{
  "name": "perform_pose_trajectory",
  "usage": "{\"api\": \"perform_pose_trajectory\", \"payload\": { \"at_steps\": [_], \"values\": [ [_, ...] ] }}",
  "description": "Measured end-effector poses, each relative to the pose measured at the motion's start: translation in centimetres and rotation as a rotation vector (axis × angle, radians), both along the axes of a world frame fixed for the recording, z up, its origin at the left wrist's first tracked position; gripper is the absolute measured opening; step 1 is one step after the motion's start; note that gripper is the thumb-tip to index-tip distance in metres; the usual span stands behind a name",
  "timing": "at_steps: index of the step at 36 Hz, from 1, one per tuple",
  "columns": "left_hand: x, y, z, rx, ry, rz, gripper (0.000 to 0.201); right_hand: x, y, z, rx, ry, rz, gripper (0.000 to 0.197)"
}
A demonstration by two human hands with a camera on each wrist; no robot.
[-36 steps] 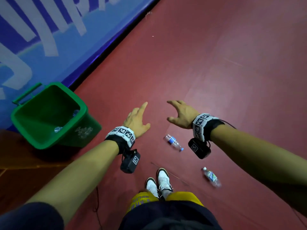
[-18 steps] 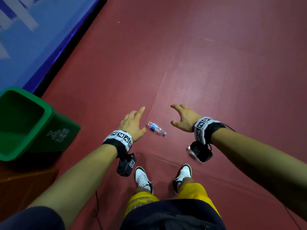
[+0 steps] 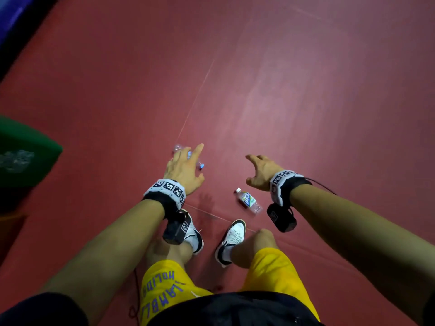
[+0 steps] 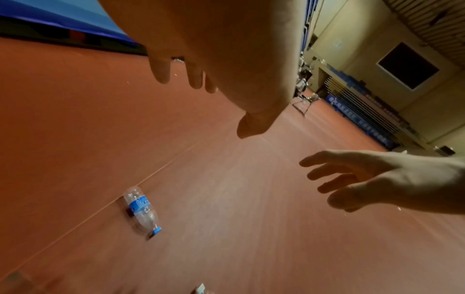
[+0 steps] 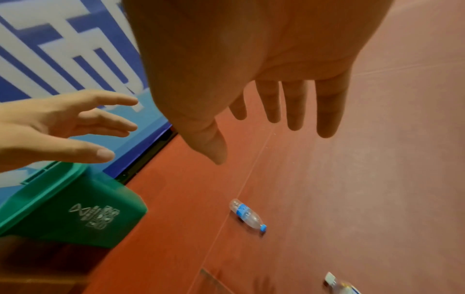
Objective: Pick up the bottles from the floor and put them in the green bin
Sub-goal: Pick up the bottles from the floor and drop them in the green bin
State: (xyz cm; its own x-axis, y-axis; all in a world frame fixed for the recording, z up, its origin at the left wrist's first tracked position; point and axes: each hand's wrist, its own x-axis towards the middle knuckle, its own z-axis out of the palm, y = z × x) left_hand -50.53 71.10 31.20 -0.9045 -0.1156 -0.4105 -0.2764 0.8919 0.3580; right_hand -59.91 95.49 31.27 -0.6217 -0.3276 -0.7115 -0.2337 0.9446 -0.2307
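Head view: left hand (image 3: 186,170) spread, empty, above blue-capped bottle (image 4: 141,212) lying on red floor (image 3: 282,90), not touching. Right hand (image 3: 262,172) fingers apart, empty, above second bottle (image 3: 248,200) with white cap, just ahead of white shoes (image 3: 231,241). Green bin (image 5: 75,210) stands left, by blue wall (image 5: 50,49).

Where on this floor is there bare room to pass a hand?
Bare red floor stretches beyond both bottles. It is tighter near the shoes, where the white-capped bottle lies below the right hand, and where the blue-capped bottle lies under the left hand, beside the green bin.
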Motion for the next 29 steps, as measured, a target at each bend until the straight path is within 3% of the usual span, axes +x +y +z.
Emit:
{"api": "perform_pose_trajectory", "payload": {
  "at_steps": [6, 13, 19, 26, 29],
  "values": [
    [-2.5, 4.5, -9.2, 0.02, -0.023, -0.061, 0.09, -0.1, 4.6, -9.2, 0.103, -0.069, -0.168, 0.091],
    [-4.6, 6.8, -21.6, -0.076, -0.04, -0.277, 0.093, 1.7, 5.8, -21.3, 0.129, -0.096, -0.11, 0.084],
    [-6.9, 8.4, -31.6, -0.185, -0.064, -0.45, 0.096, 2.7, 5.0, -32.6, 0.127, -0.145, -0.356, 0.081],
    [-8.1, 8.6, -41.1, -0.208, -0.035, -0.503, 0.094, 5.4, 6.7, -43.7, 0.171, -0.099, -0.317, 0.061],
    [-8.4, 9.1, -44.6, -0.2, -0.028, -0.559, 0.092, 6.9, 7.9, -48.1, 0.223, -0.066, -0.317, 0.076]
  ]
}}
